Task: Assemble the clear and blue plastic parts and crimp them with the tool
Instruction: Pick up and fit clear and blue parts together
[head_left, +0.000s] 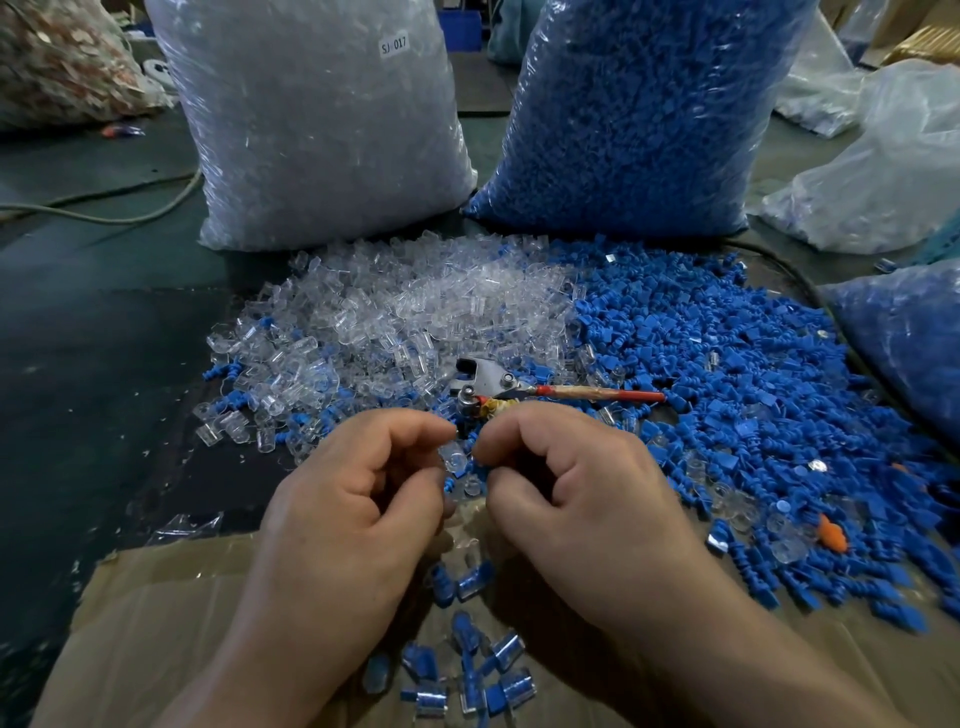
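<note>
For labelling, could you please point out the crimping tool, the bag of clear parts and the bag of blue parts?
crimping tool (485, 375), head view, grey metal head.
bag of clear parts (322, 135), head view, front middle.
bag of blue parts (644, 114), head view, front middle.

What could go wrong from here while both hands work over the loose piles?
1. The clear part pinched by the left hand is tiny. As it meets what seems a blue part in the right hand, it may slip and drop.
2. The crimping tool lies among loose pieces, and grabbing it could scatter them.
3. Finished pieces sit on the cardboard under the wrists and could be swept off.
</note>
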